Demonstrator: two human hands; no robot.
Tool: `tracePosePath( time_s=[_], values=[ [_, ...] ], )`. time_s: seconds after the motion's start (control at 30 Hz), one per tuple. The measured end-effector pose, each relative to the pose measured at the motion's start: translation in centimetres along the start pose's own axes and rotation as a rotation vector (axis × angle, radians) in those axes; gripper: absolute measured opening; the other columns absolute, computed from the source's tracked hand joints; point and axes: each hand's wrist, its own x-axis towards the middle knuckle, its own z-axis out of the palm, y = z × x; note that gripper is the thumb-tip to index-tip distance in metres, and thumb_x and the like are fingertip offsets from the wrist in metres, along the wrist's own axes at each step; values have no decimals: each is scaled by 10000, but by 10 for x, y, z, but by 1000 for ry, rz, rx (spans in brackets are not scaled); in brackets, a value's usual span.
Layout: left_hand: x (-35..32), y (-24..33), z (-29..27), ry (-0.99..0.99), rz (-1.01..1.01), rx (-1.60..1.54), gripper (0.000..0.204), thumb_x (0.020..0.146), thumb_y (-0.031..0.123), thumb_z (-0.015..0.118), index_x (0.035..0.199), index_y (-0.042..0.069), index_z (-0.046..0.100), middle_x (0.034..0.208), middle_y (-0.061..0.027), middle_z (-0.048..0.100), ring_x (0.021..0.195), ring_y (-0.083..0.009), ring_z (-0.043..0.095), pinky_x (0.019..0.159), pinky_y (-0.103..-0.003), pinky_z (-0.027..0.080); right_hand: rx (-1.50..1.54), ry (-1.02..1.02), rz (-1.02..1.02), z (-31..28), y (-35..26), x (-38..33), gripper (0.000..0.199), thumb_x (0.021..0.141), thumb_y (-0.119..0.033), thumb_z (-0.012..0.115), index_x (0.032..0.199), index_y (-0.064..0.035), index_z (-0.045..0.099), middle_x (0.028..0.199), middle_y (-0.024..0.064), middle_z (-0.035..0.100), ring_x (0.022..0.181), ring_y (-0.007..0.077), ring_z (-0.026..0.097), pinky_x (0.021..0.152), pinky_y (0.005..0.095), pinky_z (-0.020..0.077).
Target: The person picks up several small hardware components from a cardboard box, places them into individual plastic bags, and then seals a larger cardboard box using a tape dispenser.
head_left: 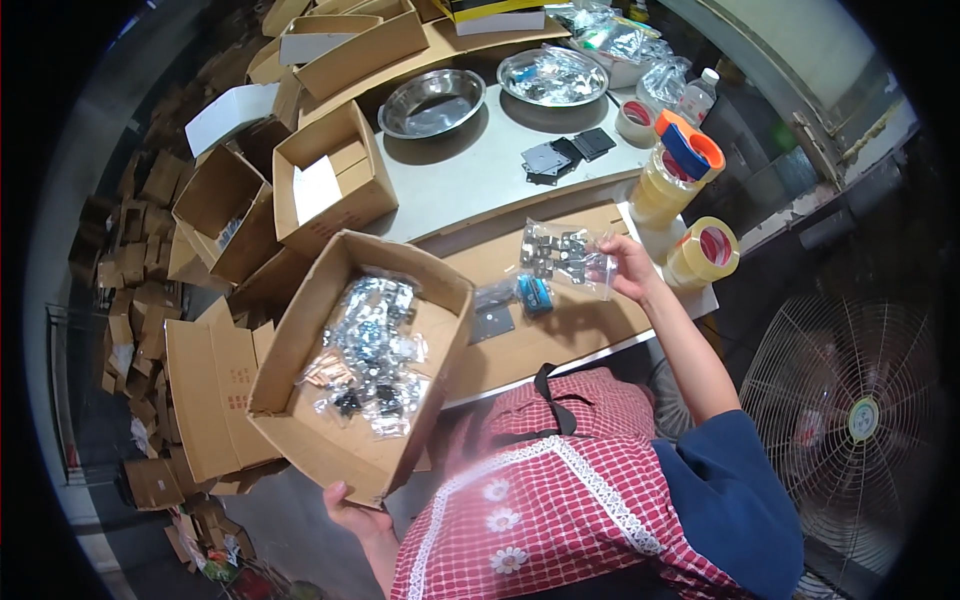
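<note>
My left hand (pixel 352 512) grips the near bottom edge of an open cardboard box (pixel 300 440), holding it tilted beside the table. Several clear bags of metal parts (pixel 372 350) lie inside it. My right hand (pixel 632 268) is stretched out over the table and pinches one clear bag of dark metal pieces (pixel 562 256) by its right end, lifted just above a flat sheet of cardboard (pixel 575 325). A small blue object (pixel 535 293) and a grey square plate (pixel 492 322) lie on that cardboard below the bag.
Two steel bowls (pixel 432 102) (pixel 553 77) stand at the back of the grey table (pixel 470 175), one holding bagged parts. Dark flat plates (pixel 565 155) lie mid-table. Tape rolls (pixel 703 252) and a dispenser (pixel 675 165) sit at right. Open cartons (pixel 320 180) crowd the left; a floor fan (pixel 850 410) stands at right.
</note>
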Motion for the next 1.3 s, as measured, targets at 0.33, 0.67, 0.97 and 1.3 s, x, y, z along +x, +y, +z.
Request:
tracePosePath(
  time_s=[0.33,0.67,0.97,1.3],
  values=[
    [2,15,13,46,68,-74,762,749,280,602,1440,38,390,1364,-163,527,1242,-354,542,1038,-510,479,133,67,8,-38,31,34,92,871,-150,580,923,-82,613,878,75,681,768,209,692,651,378,613],
    [3,8,18,46,8,-136,776,734,263,612,1446,43,396,1373,-149,529,1257,-354,532,1057,-495,465,-393,214,11,-70,47,82,124,831,-164,635,901,-62,635,782,59,674,649,187,656,570,310,551],
    [10,-5,9,48,1,-98,711,773,289,625,1410,34,440,1336,-149,562,1224,-345,556,1040,-497,476,-2092,-259,-795,-2,58,48,788,673,-261,798,1384,-118,492,1364,168,536,1309,330,465,1158,501,302],
    [12,-8,12,27,-23,-91,728,756,297,628,1407,26,446,1324,-143,570,1206,-336,569,1024,-486,488,-1590,-164,-617,-40,52,65,473,733,-150,756,1190,-92,651,1259,118,610,1210,350,523,1056,458,402]
  ],
)
